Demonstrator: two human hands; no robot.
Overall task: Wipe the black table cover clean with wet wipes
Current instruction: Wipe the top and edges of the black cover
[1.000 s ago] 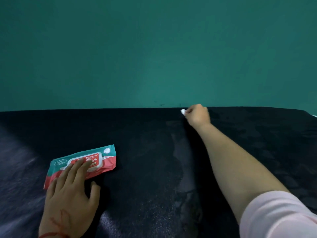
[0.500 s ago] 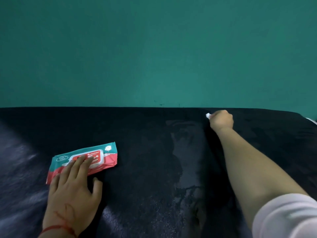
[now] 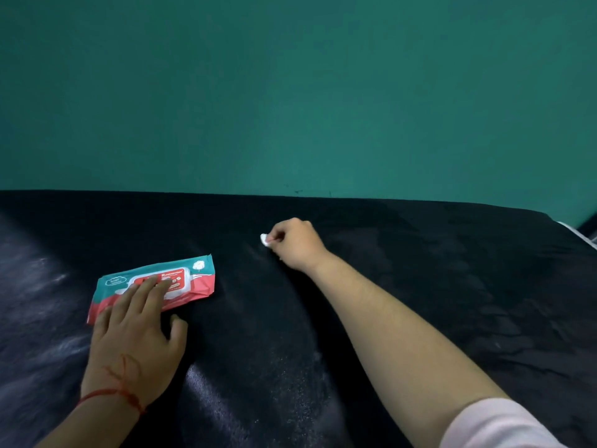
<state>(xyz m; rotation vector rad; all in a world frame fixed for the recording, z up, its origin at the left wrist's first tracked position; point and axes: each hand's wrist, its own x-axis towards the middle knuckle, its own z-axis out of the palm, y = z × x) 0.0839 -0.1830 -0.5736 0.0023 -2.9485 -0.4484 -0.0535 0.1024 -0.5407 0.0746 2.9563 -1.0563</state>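
A black table cover (image 3: pixel 436 286) spans the view, with damp, shiny streaks across it. My right hand (image 3: pixel 295 242) reaches toward the middle of the cover, fingers curled round a small bunched white wet wipe (image 3: pixel 265 239) that pokes out at the left of the fist and touches the cover. My left hand (image 3: pixel 135 337) lies flat with straight fingers on a teal and red pack of wet wipes (image 3: pixel 155 284) at the near left. A red thread circles the left wrist.
A teal wall (image 3: pixel 290 92) rises right behind the far edge of the cover. At the far right the cover's corner drops off, with a pale edge (image 3: pixel 578 232) showing beyond it.
My right hand with the wipe first slid right along the far edge, then swept back left and nearer to me. My left hand stayed flat on the pack.
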